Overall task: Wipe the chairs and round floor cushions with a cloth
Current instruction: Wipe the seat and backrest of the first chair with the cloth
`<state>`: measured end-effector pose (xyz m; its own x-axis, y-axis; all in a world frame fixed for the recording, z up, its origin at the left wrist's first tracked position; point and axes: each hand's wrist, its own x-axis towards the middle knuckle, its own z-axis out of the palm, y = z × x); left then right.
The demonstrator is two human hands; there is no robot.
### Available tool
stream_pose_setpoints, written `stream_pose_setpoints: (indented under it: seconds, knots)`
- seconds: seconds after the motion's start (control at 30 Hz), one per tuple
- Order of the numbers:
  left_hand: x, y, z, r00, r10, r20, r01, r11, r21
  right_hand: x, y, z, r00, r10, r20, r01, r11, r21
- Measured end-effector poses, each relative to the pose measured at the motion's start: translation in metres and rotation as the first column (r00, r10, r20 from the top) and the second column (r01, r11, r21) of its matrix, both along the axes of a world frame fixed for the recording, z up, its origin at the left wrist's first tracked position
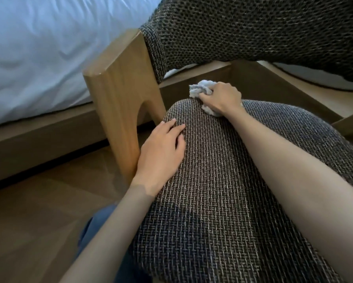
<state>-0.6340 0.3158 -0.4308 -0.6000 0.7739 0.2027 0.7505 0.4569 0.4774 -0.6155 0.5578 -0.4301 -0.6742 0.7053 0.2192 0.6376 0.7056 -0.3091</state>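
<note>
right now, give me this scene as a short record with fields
left hand: flat on the seat's left side, holding nothing
right hand: grips the cloth at the seat's far edge
cloth: pale, crumpled, touching the seat
seat: dark woven fabric, rounded edge
backrest: same weave, beyond the seat
leg: wooden, left of the seat
bed: white cover, far left

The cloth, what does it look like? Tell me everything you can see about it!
The cloth is pale whitish-grey, soft and fluffy-looking, scrunched into a wad. The right hand grips it, so only bits poke out in front of the hand and under the wrist. It sits pressed on the far edge of the woven seat cushion.
</note>
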Motion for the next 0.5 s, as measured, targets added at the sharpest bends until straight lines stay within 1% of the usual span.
stream_pose_setpoints:
  seconds: [0.03,0.1,0.3,0.37,0.5]
  knots:
    - [0.000,-0.001,0.000,1.000,0.000,-0.004,0.000,1.000,0.005,0.001,-0.004,0.001,0.999,0.029,0.018,-0.029,1.000,0.006]
    - [0.001,-0.003,0.002,1.000,0.001,-0.018,-0.001,1.000,0.018,0.005,-0.013,0.004,0.997,0.081,0.006,-0.081,0.997,-0.012]
    - [0.007,-0.013,0.009,0.998,-0.030,-0.046,0.034,0.997,0.076,0.049,-0.064,0.007,0.955,0.254,-0.151,-0.268,0.960,-0.083]
    - [0.011,-0.024,0.011,0.998,-0.062,-0.033,0.064,0.995,0.082,0.070,-0.083,0.006,0.937,0.289,-0.199,-0.312,0.945,-0.097]
    - [0.027,-0.057,0.009,0.996,-0.091,0.011,0.089,0.989,0.115,0.110,-0.123,0.011,0.907,0.365,-0.211,-0.392,0.915,-0.100]
